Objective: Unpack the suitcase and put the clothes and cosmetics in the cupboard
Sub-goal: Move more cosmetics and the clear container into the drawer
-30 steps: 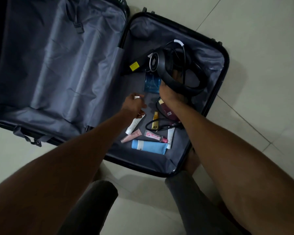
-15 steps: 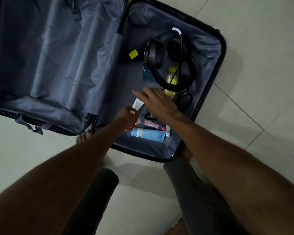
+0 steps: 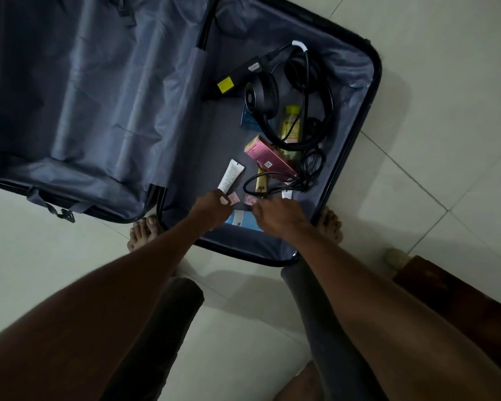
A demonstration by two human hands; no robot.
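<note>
The open suitcase (image 3: 372, 91) lies on the tiled floor, its left half lined in grey and bare. In the right half lie a white tube (image 3: 230, 176), a pink box (image 3: 269, 159), a yellow bottle (image 3: 291, 125), a yellow tube (image 3: 261, 182) and a blue tube (image 3: 240, 219). My left hand (image 3: 214, 208) curls round a pink tube (image 3: 233, 198) whose end sticks out past the fingers. Beside it my right hand (image 3: 278, 215) bends its fingertips onto a small pink gloss tube (image 3: 249, 199). The blue tube shows between the two hands.
Black headphones (image 3: 272, 96), a tangled cable (image 3: 310, 166), a blue box (image 3: 248, 120) and a black appliance with a yellow sticker (image 3: 226, 83) fill the far end. My bare feet (image 3: 145, 230) touch the case's near rim. Dark wooden furniture (image 3: 460, 299) stands at the lower right.
My right hand let go of the headphones and drew back to the near end, uncovering the pink box and yellow bottle. My left hand moved down from the white tube to the pink tube.
</note>
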